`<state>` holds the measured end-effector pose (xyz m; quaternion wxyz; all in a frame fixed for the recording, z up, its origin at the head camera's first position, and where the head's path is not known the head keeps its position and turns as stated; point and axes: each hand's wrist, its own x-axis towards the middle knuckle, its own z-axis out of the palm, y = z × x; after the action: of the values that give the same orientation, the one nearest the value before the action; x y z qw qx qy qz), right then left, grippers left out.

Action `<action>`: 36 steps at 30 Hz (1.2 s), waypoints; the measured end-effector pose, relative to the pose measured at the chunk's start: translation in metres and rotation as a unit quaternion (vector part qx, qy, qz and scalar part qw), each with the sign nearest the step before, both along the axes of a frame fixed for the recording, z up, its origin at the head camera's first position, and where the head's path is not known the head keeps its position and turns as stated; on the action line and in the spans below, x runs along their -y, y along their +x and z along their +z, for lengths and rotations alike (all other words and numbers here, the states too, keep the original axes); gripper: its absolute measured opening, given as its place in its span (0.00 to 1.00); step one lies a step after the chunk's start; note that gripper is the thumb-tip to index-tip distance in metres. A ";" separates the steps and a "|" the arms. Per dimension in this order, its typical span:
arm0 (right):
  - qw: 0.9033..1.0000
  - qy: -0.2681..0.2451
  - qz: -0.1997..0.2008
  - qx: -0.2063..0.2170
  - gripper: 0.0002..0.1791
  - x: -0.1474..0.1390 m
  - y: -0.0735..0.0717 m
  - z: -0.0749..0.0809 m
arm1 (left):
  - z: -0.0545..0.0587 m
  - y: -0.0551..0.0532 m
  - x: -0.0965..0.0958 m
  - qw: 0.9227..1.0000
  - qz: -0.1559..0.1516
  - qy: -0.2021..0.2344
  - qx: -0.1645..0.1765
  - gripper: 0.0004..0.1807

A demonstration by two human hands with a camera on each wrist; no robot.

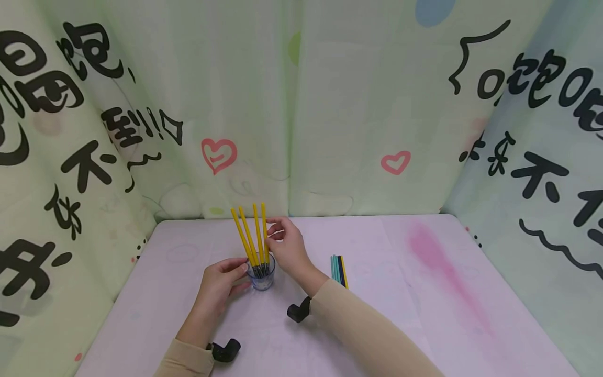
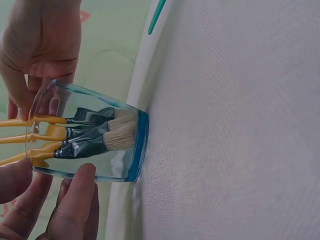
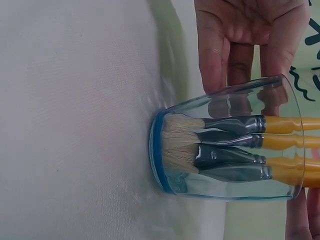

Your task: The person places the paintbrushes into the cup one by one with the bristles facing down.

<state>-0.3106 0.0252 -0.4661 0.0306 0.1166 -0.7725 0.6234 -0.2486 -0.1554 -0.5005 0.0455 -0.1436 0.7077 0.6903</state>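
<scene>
A clear glass cup (image 1: 261,284) with a blue base stands upright on the table. Several paintbrushes (image 3: 240,145) with yellow handles lean inside it, pale bristles down at the bottom and dark ferrules above. My left hand (image 1: 220,285) holds the cup from its left side, fingers against the glass. On the other side my right hand (image 1: 293,254) pinches the rightmost paintbrush (image 1: 265,230) by its handle, above the rim. In the left wrist view the right hand (image 2: 42,45) is behind the cup, its fingertips by the handles.
A small row of thin sticks (image 1: 336,268), teal, dark and yellow, lies right of the cup, partly covered by the right sleeve (image 1: 367,324). The pink-stained tabletop (image 1: 400,293) meets a printed curtain (image 1: 339,104) at the back and sides.
</scene>
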 end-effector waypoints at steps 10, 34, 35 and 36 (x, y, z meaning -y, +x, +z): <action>0.993 -0.037 0.106 0.031 0.27 -0.008 -0.001 -0.003 | 0.000 0.000 0.000 1.000 -0.006 0.012 -0.009 0.21; 0.992 -0.056 0.068 0.091 0.30 -0.054 0.007 -0.013 | -0.001 0.001 0.000 1.000 -0.007 0.014 -0.012 0.19; 0.992 -0.057 0.066 0.093 0.31 -0.058 0.007 -0.013 | -0.001 0.001 0.000 1.000 -0.008 0.014 -0.013 0.20; 0.992 -0.059 0.064 0.094 0.31 -0.061 0.008 -0.014 | -0.001 0.002 0.000 1.000 -0.009 0.014 -0.012 0.20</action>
<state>-0.3031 0.0862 -0.4797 -0.0753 0.1048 -0.7246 0.6770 -0.2471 -0.1555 -0.5013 0.0448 -0.1281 0.6997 0.7015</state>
